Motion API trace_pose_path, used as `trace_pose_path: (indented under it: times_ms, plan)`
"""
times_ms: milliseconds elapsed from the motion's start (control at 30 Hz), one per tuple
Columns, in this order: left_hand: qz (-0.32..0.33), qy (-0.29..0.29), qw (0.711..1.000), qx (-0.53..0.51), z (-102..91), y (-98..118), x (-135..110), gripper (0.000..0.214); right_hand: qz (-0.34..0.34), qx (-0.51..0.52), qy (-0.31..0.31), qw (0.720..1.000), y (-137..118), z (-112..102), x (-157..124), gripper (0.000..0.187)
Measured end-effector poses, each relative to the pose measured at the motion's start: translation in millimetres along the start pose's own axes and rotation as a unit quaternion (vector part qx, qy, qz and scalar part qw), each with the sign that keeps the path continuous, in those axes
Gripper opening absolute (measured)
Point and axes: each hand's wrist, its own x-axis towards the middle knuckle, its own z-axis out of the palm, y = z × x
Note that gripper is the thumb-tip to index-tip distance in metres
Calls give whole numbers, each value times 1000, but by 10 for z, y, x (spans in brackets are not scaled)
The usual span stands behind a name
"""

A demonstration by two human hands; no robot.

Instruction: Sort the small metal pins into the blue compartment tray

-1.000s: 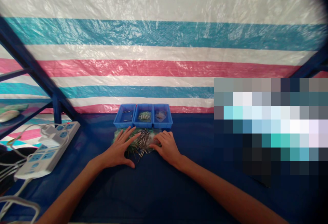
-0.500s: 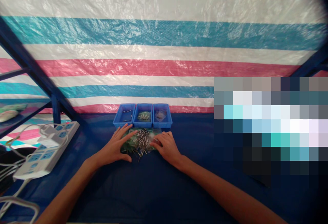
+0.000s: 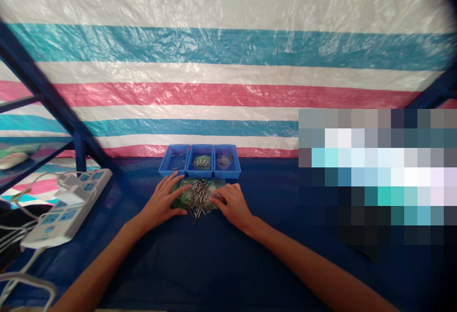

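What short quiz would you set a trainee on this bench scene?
1. True or false: the left hand and right hand flank the pile of metal pins.
2. How many blue bins stand in a row behind that pile?
3. The white power strip lies: A) to the person's left, B) to the person's right, C) inside a bin.
Key: 1 true; 2 three; 3 A.

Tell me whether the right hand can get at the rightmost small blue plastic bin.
Probably yes: the right hand rests just short of the rightmost small blue plastic bin, which is open-topped, with nothing between them.
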Motion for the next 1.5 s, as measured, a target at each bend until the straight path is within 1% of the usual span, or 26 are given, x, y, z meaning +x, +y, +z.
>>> trace_pose_path:
  times_ms: [100, 233, 300, 400, 500, 600, 767, 933, 1000, 1100, 1200, 1267, 1333, 1400, 1467, 1500]
  plan:
    - [2, 0, 1000, -5, 12, 40, 17, 66, 2, 1, 6, 1000, 6, 4, -2, 23]
    - [11, -13, 999, -33, -48, 125, 29, 65, -2, 1, 12, 1000, 16, 12, 1, 22]
    - [14, -3, 999, -45, -75, 210, 32, 70, -5, 2, 11, 1000, 18, 14, 3, 22]
    - [31, 2, 999, -41, -62, 360, 37, 88, -4, 5, 11, 1000, 19, 15, 3, 22]
    - [51, 3, 999, -17, -12, 451, 44, 91, -2, 3, 12, 1000, 23, 18, 1, 21]
    - [49, 13, 999, -5, 16, 447, 46, 86, 0, 1, 9, 1000, 27, 20, 1, 21]
    - [36, 34, 999, 3, 34, 364, 38, 76, 4, 5, 14, 1000, 25, 16, 7, 22]
    - [21, 40, 999, 3, 82, 313, 27, 65, 11, 13, 19, 1000, 32, 11, 4, 21]
    - [26, 40, 999, -6, 77, 314, 28, 63, 17, 17, 23, 999, 36, 8, 5, 19]
    - [25, 49, 998, -37, 19, 340, 56, 60, 26, 22, 25, 999, 27, -8, 22, 17]
    - [-23, 93, 991, -93, -78, 389, 141, 50, 37, 39, 30, 998, -20, -41, 72, 16]
    - [-82, 140, 976, -148, -143, 426, 236, 42, 49, 60, 35, 996, -72, -63, 127, 14]
    - [-130, 199, 948, -211, -194, 455, 356, 34, 64, 86, 37, 994, -129, -77, 196, 11]
    - [-168, 261, 911, -272, -224, 468, 485, 27, 74, 112, 40, 990, -175, -75, 275, 10]
    - [-175, 309, 883, -306, -232, 459, 598, 23, 76, 131, 49, 987, -196, -52, 350, 10]
    - [-174, 322, 879, -306, -227, 447, 640, 22, 77, 135, 56, 986, -195, -32, 383, 11]
